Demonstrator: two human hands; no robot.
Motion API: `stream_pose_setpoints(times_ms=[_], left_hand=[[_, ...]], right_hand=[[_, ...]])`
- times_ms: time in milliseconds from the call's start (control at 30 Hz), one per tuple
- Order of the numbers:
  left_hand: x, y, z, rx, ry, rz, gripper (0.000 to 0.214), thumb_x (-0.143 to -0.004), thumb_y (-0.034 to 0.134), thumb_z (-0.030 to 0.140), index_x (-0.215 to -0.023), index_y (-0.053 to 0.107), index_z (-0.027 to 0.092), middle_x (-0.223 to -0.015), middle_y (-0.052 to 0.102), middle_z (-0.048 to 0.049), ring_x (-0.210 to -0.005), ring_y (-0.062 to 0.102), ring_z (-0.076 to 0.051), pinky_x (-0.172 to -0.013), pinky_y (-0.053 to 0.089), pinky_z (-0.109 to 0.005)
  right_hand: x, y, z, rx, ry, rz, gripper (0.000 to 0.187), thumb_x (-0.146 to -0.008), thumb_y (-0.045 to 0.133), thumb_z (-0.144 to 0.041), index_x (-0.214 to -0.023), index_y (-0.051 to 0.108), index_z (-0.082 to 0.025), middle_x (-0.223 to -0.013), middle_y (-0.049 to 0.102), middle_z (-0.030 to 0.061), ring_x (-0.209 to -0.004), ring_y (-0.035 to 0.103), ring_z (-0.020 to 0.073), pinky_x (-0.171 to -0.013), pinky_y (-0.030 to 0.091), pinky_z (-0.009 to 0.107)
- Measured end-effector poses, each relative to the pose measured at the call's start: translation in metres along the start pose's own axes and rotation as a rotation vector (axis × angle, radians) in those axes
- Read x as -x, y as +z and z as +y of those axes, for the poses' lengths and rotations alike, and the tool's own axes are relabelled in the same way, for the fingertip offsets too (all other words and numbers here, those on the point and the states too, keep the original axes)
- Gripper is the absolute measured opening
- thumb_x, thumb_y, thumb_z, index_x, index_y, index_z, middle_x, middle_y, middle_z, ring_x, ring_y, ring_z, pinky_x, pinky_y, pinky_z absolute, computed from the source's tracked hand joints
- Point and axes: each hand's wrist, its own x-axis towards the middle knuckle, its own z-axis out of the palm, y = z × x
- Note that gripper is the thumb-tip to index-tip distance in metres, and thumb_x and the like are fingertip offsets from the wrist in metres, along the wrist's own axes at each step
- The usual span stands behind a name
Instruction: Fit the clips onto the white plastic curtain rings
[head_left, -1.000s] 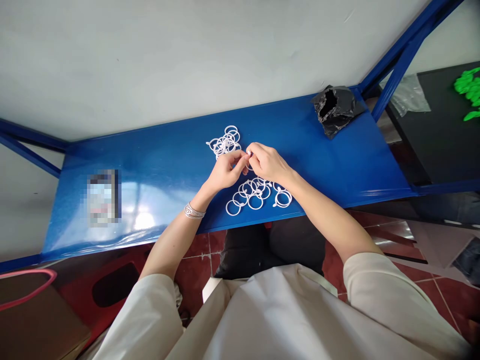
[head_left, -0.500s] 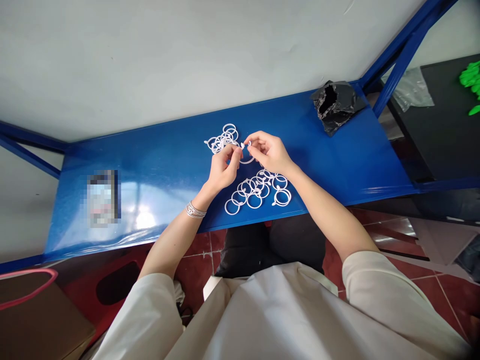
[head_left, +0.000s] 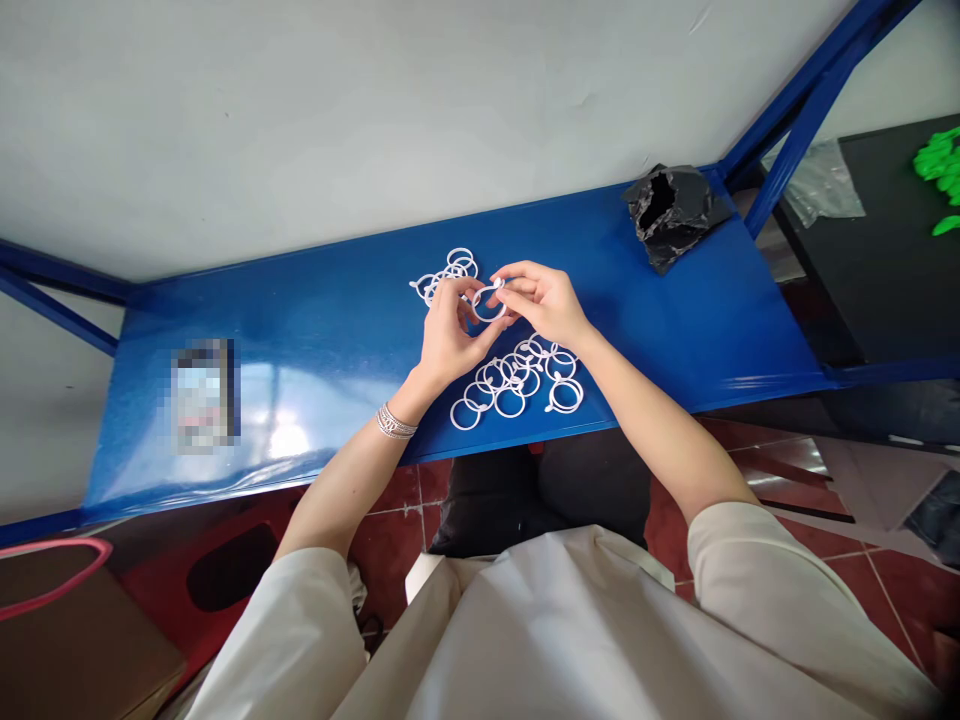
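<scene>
White plastic rings (head_left: pixel 510 385), three lots: one held ring (head_left: pixel 489 303) over the blue metal shelf (head_left: pixel 330 300), a far cluster (head_left: pixel 444 277) of roughly six, and a near cluster (head_left: pixel 514 385) of roughly ten. Overlap hides exact counts. Both clusters lie on the shelf, the far one partly behind the left hand (head_left: pixel 450 335), the near one just below both hands. Left hand: fingers curled, grasping the ring's left side; forearm angled in from lower left, one silver bangle (head_left: pixel 396 423) on the wrist. Right hand (head_left: pixel 538 303): thumb and forefinger pinching the ring's upper right; forearm in from lower right. Two cream sleeves (head_left: pixel 750 570) at the elbows. Also on shelf: one torn black plastic bag (head_left: pixel 670 215) at right, one pixelated rectangular object (head_left: pixel 202 395) at left. Bright green pieces (head_left: pixel 937 165) sit off to the right, on a dark surface (head_left: pixel 885 280).
</scene>
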Motion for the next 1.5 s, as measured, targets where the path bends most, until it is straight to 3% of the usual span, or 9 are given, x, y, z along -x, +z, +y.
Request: stream_pose_setpoints(times_ms=[267,400,633,800,1100,1333,1500], left_hand=[[-0.001,-0.004,0.002,-0.028,-0.005,0.037,0.063,-0.093,0.084,0.069,-0.133,0.065,0.025,-0.117,0.065,-0.0082,-0.074,0.060,-0.010,-0.063,0.055,-0.028],[0.000,-0.004,0.003,0.017,-0.026,-0.003,0.059,-0.100,0.076,0.069,-0.138,0.065,0.025,-0.124,0.065,-0.0099,-0.078,0.064,-0.011,-0.063,0.055,-0.025],[-0.001,-0.008,0.005,0.126,-0.056,-0.101,0.054,-0.105,0.065,0.069,-0.138,0.068,0.027,-0.126,0.065,-0.0111,-0.086,0.067,-0.015,-0.066,0.060,-0.026],[-0.003,-0.009,0.002,0.190,-0.095,-0.163,0.051,-0.103,0.069,0.065,-0.136,0.073,0.027,-0.122,0.066,-0.0106,-0.087,0.067,-0.017,-0.065,0.062,-0.028],[-0.002,-0.006,-0.008,0.266,-0.101,-0.143,0.048,-0.094,0.082,0.062,-0.127,0.078,0.028,-0.109,0.065,-0.0071,-0.083,0.066,-0.017,-0.074,0.065,-0.036],[-0.002,-0.007,-0.007,0.302,-0.095,-0.131,0.046,-0.094,0.081,0.066,-0.120,0.080,0.029,-0.108,0.063,-0.0066,-0.086,0.066,-0.018,-0.075,0.067,-0.037],[-0.002,-0.007,-0.006,0.252,-0.063,-0.134,0.050,-0.099,0.074,0.069,-0.126,0.077,0.027,-0.106,0.065,-0.0077,-0.083,0.066,-0.018,-0.074,0.064,-0.036]], right_hand=[[0.001,0.000,-0.006,-0.025,0.031,-0.015,0.062,-0.085,0.088,-0.074,-0.110,0.064,-0.022,-0.091,0.081,0.0043,-0.075,0.079,0.0201,-0.069,0.067,0.033],[0.001,0.001,-0.008,0.011,0.004,-0.011,0.062,-0.089,0.083,-0.078,-0.111,0.064,-0.023,-0.095,0.079,0.0053,-0.077,0.079,0.0207,-0.065,0.065,0.031],[-0.001,0.000,-0.007,0.083,-0.032,0.055,0.066,-0.079,0.088,-0.083,-0.098,0.066,-0.023,-0.092,0.073,0.0029,-0.073,0.074,0.0188,-0.059,0.062,0.030],[-0.002,-0.003,-0.004,0.136,-0.074,0.032,0.061,-0.086,0.086,-0.078,-0.097,0.067,-0.022,-0.086,0.071,0.0017,-0.070,0.070,0.0164,-0.058,0.060,0.029],[0.002,0.001,-0.005,0.161,-0.083,0.066,0.056,-0.088,0.085,-0.074,-0.093,0.070,-0.020,-0.075,0.070,0.0008,-0.065,0.069,0.0168,-0.058,0.060,0.030],[0.002,0.003,-0.008,0.098,-0.056,0.084,0.057,-0.083,0.090,-0.072,-0.088,0.075,-0.018,-0.069,0.071,0.0022,-0.063,0.071,0.0173,-0.060,0.064,0.031],[0.001,0.002,-0.010,0.090,-0.040,0.110,0.062,-0.080,0.090,-0.077,-0.088,0.080,-0.017,-0.075,0.076,0.0053,-0.066,0.073,0.0185,-0.059,0.064,0.032]])
